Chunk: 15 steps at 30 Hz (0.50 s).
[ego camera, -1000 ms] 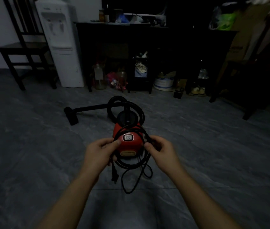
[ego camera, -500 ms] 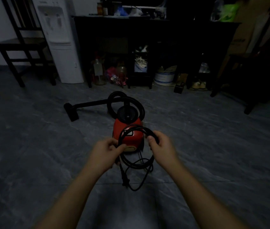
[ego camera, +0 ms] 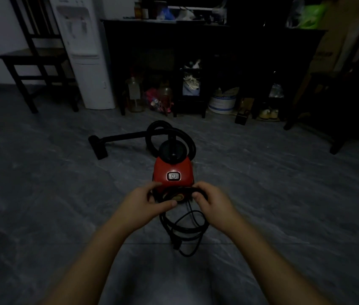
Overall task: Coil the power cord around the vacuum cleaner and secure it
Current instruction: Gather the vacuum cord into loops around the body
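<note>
The black power cord [ego camera: 185, 225] is gathered into a loose coil at the near end of the red vacuum cleaner [ego camera: 172, 170], which stands on the grey tiled floor [ego camera: 42, 194] in the middle of the scene; the top of the coil lies against the cleaner's near face, while the lower loops sag to the floor and the plug [ego camera: 176, 245] appears to hang at their near edge. The left hand [ego camera: 145, 201] grips the coil's left side with curled fingers and the thumb laid across it; the right hand [ego camera: 212, 200] curls round its right side; the two hands are close together.

To do this step well, the person should probably draw the slack loops up so they match the held ones, then seat the whole coil round the body or its far handle; in this dim light it is hard to tell where a hook or clip sits. Tucking the plug under a turn would likely hold it.

Beyond the cleaner, its black hose [ego camera: 152, 133] loops and runs left to a floor nozzle [ego camera: 98, 147]; far left stand a white water dispenser [ego camera: 84, 51] and a dark wooden chair [ego camera: 35, 60].
</note>
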Available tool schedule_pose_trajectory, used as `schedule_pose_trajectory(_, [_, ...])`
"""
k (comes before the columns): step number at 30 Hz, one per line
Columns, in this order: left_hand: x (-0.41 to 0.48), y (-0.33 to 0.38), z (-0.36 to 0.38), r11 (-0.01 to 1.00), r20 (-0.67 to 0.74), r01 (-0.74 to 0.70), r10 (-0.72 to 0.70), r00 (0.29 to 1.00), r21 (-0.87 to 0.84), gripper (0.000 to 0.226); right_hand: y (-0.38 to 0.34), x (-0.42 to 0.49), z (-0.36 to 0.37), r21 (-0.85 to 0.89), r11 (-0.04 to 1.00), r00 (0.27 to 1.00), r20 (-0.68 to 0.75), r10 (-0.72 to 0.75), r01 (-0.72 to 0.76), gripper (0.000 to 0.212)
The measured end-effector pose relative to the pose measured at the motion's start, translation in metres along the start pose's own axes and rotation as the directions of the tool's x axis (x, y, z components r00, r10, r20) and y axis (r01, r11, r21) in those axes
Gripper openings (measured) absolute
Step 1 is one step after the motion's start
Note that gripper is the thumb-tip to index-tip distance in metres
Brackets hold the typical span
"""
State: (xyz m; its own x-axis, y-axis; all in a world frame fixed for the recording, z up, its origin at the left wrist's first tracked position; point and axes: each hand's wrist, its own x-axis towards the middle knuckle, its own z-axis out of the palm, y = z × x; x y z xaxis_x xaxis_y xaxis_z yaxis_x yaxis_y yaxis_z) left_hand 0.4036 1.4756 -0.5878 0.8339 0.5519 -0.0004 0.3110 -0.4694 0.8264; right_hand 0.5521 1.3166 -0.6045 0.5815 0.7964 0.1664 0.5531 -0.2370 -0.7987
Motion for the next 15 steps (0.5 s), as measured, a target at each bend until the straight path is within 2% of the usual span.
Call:
schedule_pose_trajectory(3, [-0.0014,0.0026,-0.0015,0.998,0.045,-0.061,0.060,0.997,0.027,0.036,-0.0026,-0.0007,0.0066,-0.039,0.998,0.997,0.057,-0.045,0.047,0.018])
schedule_pose_trajectory(6, [-0.0010,-0.0001,-0.0028,0.993,0.070,-0.067,0.060,0.996,0.099,0.018,-0.0058,0.0000,0.0105,-0.021,0.998,0.996,0.066,-0.058,0.060,0.013])
schedule_pose_trajectory(12, [0.0020,-0.0006,-0.0061,0.985,-0.088,-0.122,0.133,0.987,0.121,0.020,-0.0078,0.0044,0.0087,0.203,0.979,0.999,-0.008,0.038,-0.035,0.014])
schedule_pose_trajectory(15, [0.0038,-0.0039,-0.0079,0.985,-0.190,-0.132,0.152,0.970,0.110,0.016,-0.0048,0.0045,0.0054,0.224,0.972,0.997,0.020,0.070,-0.073,0.010])
